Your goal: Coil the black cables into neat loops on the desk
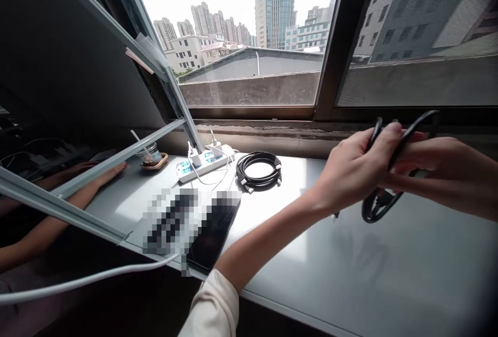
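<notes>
Clasping a looped black cable [404, 138] above the bench [319, 274], the left grip [356, 163] is probably stopping turns springing apart; the right grip [439, 152] is overlapping it, its closure unclear; a coil [240, 164] is lying leftward.

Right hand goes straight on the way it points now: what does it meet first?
Probably the left hand, which holds a looped black cable. The right hand overlaps both in view, so depth is unclear; it may already touch them.
</notes>
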`<state>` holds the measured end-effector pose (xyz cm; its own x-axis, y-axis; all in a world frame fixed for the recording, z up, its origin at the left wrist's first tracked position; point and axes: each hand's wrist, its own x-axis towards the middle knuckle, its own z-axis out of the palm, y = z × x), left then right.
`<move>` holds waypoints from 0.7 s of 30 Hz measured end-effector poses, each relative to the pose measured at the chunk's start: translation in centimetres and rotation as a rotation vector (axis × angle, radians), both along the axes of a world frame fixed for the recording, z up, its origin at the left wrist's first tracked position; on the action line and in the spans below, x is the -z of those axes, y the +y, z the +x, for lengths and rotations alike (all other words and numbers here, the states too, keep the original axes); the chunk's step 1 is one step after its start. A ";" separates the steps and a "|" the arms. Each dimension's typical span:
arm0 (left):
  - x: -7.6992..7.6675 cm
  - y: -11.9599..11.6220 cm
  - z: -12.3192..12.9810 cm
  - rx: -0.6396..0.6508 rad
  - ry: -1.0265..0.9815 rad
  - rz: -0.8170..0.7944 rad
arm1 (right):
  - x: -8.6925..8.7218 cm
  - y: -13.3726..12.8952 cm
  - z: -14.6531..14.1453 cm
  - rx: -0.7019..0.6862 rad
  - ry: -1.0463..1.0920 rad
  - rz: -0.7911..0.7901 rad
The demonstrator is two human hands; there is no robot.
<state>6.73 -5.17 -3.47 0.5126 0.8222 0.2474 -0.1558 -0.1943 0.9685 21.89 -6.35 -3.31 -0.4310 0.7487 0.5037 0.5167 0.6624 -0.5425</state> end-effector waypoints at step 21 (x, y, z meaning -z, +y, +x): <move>-5.0 3.8 -9.1 -0.912 -0.267 0.502 | -4.6 -3.2 5.4 -0.524 1.230 -0.542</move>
<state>-2.35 -1.33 1.57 -0.3633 0.6403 0.6768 0.0543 -0.7106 0.7015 27.32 -9.54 1.34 -0.2213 0.8594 0.4609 -0.6880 0.1973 -0.6984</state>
